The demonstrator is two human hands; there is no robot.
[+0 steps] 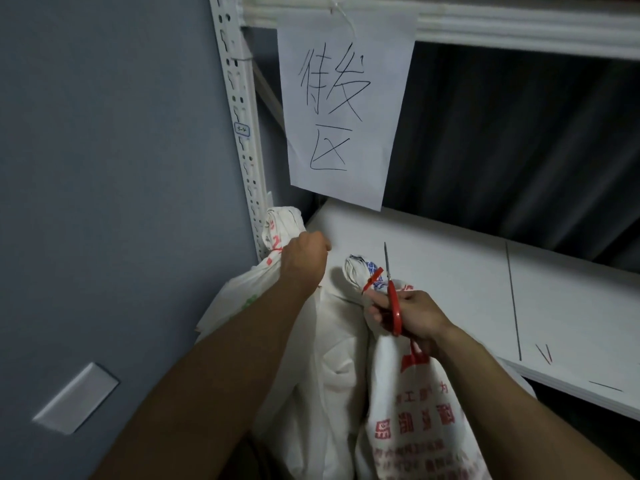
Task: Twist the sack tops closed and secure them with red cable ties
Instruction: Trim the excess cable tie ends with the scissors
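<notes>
Left hand [303,259]: fist clamped round the twisted neck of the far sack [280,226].
Right hand [407,315]: gripping red scissors [393,299], blades up beside the red cable tie [374,277].
Paper sign [346,98]: handwritten "待发区".

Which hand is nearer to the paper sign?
Left. The left hand grips a sack top just below the sign; the right hand, holding scissors, is lower.

Dim, soft indoor light — deep shadow under the shelf [519,140], wide-angle bending at edges.
</notes>
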